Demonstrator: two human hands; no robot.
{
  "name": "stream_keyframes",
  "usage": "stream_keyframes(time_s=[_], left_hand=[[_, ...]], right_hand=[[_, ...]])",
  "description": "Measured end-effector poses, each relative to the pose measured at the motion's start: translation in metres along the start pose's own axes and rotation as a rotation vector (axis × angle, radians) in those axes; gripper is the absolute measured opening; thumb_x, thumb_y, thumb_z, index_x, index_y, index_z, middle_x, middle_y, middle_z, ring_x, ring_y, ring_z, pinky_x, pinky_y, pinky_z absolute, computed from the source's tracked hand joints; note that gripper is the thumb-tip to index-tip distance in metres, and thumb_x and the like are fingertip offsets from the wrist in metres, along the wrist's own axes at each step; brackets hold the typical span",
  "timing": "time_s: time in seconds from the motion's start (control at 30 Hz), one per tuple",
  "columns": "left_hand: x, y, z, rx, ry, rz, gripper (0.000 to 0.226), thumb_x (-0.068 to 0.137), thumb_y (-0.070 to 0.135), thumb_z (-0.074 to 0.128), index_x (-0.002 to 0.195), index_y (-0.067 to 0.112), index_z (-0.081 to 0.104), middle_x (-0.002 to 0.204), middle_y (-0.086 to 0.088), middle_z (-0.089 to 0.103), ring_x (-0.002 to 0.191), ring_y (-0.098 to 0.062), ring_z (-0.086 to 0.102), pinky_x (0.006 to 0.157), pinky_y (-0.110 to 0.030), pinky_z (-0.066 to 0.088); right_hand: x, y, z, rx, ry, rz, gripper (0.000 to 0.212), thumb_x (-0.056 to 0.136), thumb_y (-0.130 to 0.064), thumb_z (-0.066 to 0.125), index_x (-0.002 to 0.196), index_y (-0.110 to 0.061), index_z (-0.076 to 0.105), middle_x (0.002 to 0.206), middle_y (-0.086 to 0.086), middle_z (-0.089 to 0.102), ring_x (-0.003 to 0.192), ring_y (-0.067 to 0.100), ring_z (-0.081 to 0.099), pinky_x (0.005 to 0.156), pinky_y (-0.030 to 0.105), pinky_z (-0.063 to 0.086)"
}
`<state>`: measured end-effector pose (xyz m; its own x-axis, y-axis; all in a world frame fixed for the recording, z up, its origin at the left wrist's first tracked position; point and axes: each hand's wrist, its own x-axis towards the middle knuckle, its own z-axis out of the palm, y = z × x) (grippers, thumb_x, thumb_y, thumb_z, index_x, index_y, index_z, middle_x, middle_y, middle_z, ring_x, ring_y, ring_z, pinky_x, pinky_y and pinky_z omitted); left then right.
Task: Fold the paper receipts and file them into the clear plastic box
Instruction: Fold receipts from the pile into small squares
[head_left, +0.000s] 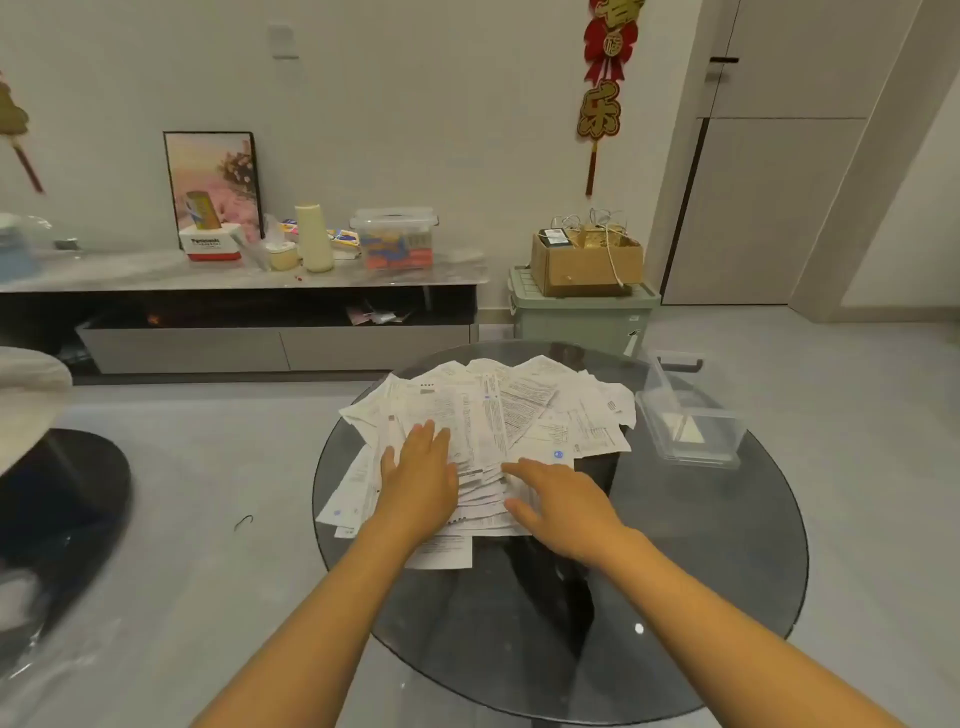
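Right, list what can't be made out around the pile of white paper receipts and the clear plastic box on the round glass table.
Head view only:
- The print on the white paper receipts: too small and blurred to read.
- The receipts under the left hand and right hand: covered by the flat palms and by other sheets, so no count.
- What lies inside the clear plastic box: a pale shape, blurred by the walls.
- The round glass table near edge: hidden by the forearms.

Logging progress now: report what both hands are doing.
Left hand: open, flat on the pile of receipts, holding nothing.
Right hand: open, fingers spread at the pile's near edge, holding nothing.
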<state>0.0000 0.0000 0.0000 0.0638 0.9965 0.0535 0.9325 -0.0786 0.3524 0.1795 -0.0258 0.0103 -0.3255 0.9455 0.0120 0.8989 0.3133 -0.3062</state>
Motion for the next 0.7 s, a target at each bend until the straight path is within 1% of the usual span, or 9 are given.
stream_keyframes(time_s=[0.1,0.2,0.27,0.33,0.4,0.47,0.57,0.63,0.7], left_hand=[[0.014,-0.005,0.012,0.062,-0.029,-0.035,0.054,0.102,0.029,0.026,0.151,0.016,0.007,0.159,-0.004,0.009,0.146,-0.018,0.004,0.117,-0.044,-0.004],[0.023,-0.006,0.020,0.085,0.025,0.022,0.045,0.100,0.031,0.035,0.144,0.021,0.030,0.143,0.001,0.041,0.133,-0.018,0.033,0.113,-0.039,0.010],[0.022,0.001,0.018,0.061,0.078,0.108,0.033,0.097,0.032,0.040,0.128,0.026,0.050,0.125,0.007,0.055,0.119,-0.013,0.045,0.106,-0.033,0.017],[0.018,0.007,0.017,0.028,0.028,0.178,0.026,0.096,0.033,0.044,0.114,0.027,0.061,0.111,0.009,0.059,0.110,-0.011,0.049,0.101,-0.031,0.021],[0.013,0.008,0.015,-0.002,-0.060,0.224,0.024,0.094,0.029,0.047,0.109,0.023,0.065,0.110,0.007,0.060,0.109,-0.013,0.050,0.099,-0.030,0.025],[0.008,0.003,0.009,-0.086,-0.123,0.218,0.022,0.091,0.026,0.052,0.108,0.021,0.066,0.114,0.008,0.059,0.111,-0.013,0.050,0.100,-0.030,0.030],[0.003,-0.004,-0.004,-0.207,-0.177,0.186,0.016,0.087,0.026,0.062,0.101,0.023,0.070,0.117,0.010,0.058,0.113,-0.010,0.050,0.104,-0.034,0.034],[0.001,-0.007,-0.009,-0.194,-0.195,0.195,0.015,0.083,0.030,0.067,0.097,0.024,0.070,0.127,0.012,0.053,0.120,-0.008,0.044,0.108,-0.036,0.031],[-0.001,-0.009,-0.010,-0.232,-0.228,0.175,0.022,0.080,0.032,0.071,0.100,0.022,0.068,0.126,0.012,0.056,0.119,-0.009,0.047,0.105,-0.034,0.036]], right_hand=[[0.019,0.001,-0.002,0.025,0.053,-0.039,0.052,0.096,-0.045,0.043,0.144,-0.031,0.031,0.149,-0.009,0.036,0.134,0.015,0.036,0.108,0.033,0.029],[0.034,0.004,0.000,-0.016,0.078,-0.107,0.051,0.095,-0.045,0.044,0.143,-0.033,0.031,0.151,-0.008,0.032,0.137,0.013,0.031,0.111,0.031,0.022],[0.036,0.011,0.004,-0.032,0.052,-0.155,0.050,0.095,-0.044,0.045,0.143,-0.035,0.033,0.152,-0.009,0.030,0.140,0.013,0.025,0.112,0.030,0.017],[0.038,0.018,0.010,-0.004,0.036,-0.203,0.049,0.093,-0.050,0.042,0.140,-0.036,0.038,0.151,-0.010,0.032,0.141,0.014,0.023,0.111,0.032,0.016],[0.039,0.024,0.012,0.032,0.021,-0.236,0.054,0.086,-0.058,0.036,0.134,-0.036,0.047,0.146,-0.011,0.040,0.140,0.011,0.026,0.110,0.031,0.017],[0.040,0.029,0.011,0.049,-0.037,-0.232,0.041,0.089,-0.051,0.045,0.122,-0.032,0.060,0.138,-0.014,0.050,0.138,0.006,0.028,0.107,0.025,0.016],[0.038,0.033,0.010,0.188,-0.114,-0.196,0.026,0.090,-0.036,0.058,0.109,-0.022,0.069,0.127,-0.008,0.060,0.130,0.005,0.041,0.103,0.020,0.029],[0.033,0.034,0.009,0.250,-0.135,-0.127,0.027,0.090,-0.035,0.057,0.107,-0.017,0.069,0.122,0.001,0.064,0.118,0.012,0.053,0.098,0.028,0.042],[0.028,0.033,0.006,0.280,-0.119,-0.084,0.024,0.092,-0.033,0.054,0.096,-0.013,0.067,0.102,0.004,0.069,0.098,0.019,0.060,0.087,0.034,0.048]])
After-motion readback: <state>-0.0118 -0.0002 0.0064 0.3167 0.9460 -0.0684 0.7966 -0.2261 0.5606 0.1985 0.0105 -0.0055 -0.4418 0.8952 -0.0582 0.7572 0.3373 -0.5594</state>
